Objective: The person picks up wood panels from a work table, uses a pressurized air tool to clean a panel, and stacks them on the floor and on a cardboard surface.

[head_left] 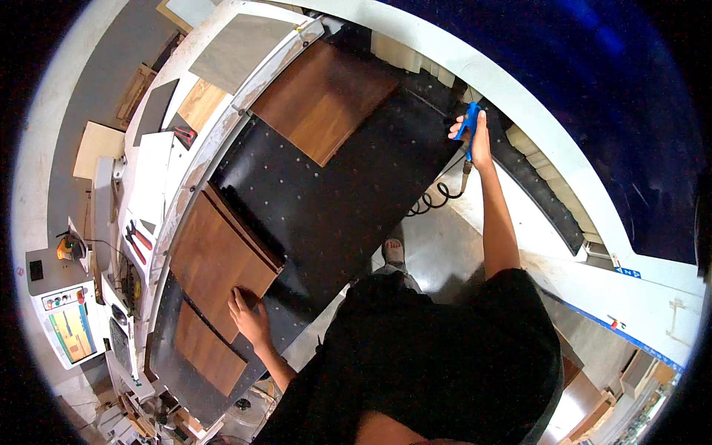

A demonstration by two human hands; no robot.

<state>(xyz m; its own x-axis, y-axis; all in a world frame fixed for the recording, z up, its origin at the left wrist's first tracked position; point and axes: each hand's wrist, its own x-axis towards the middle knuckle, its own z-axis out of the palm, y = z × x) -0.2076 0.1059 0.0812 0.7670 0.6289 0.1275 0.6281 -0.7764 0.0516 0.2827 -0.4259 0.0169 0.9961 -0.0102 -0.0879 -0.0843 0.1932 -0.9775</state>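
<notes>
My right hand [480, 141] is raised at the far right of the black table. Its fingers are wrapped round a blue air blow gun [467, 122], whose coiled black hose [437, 199] hangs below. My left hand [250, 317] rests at the near edge of a dark brown wood-look panel [215, 248], fingers stretched out and holding nothing. A narrower brown panel [208, 348] lies beside it on the near left, and a narrow brown strip [241, 226] runs along its other side. Farther off, a larger brown panel [326, 100] lies flat on the table.
The black table surface [319, 200] is dotted with small light points. A pale rail [193, 178] borders its left side. Beyond are red-handled pliers [137, 241] and a control screen [72, 334]. A large white machine beam [519, 81] curves past on the right.
</notes>
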